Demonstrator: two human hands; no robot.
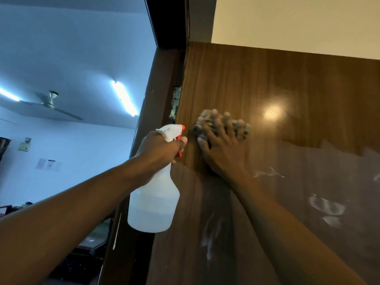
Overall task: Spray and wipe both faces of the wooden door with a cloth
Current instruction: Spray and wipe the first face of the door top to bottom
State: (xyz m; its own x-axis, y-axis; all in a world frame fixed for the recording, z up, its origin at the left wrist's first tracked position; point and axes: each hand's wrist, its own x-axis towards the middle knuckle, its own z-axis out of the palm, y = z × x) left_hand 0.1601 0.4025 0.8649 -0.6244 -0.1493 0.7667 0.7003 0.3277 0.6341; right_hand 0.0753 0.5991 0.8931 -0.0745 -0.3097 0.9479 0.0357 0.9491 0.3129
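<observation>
One ceiling fan (49,101) and two tube lights (124,98) hang in the room beyond the door frame (152,95). One metal hinge (175,103) sits just left of my cloth (240,128). My left hand (160,149) grips the one spray bottle (156,202), fingers curled round its neck. My right hand (222,155) presses the cloth against the upper wooden door (267,79), fingers spread. White smears (327,208) streak the glossy wood lower down

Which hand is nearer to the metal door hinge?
Left. The left hand, gripping the white plastic spray bottle, is just below the silver metal hinge; the right hand presses a grey cloth farther right.
</observation>
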